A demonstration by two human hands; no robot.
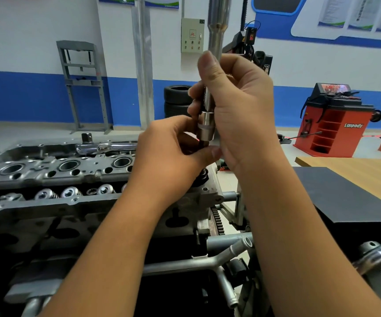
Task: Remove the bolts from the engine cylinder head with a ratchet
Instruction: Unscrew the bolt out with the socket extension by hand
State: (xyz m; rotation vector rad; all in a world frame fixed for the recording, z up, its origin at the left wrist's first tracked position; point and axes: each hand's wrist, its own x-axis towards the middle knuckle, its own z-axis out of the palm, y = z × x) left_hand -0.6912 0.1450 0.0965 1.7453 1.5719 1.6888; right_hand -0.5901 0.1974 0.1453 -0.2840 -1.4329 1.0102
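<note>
- Bolts are not plainly in view; whatever sits under the socket (204,129) is hidden by fingers.
- Right hand (237,110) grips the steel extension bar (215,40) upright; left hand (173,154) pinches at the socket's mouth.
- Ratchet (106,146) lies on the cylinder head (47,170), at 9 o'clock from the hands.
- Likely rigid, heavy and slick with oil; best held on the knurled part.

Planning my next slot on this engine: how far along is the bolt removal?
Done: cannot tell how many bolts are out. In hand: the right hand grips a socket extension upright while the left hand pinches at its lower end. The ratchet lies idle on the cylinder head. Left: unclear.
</note>
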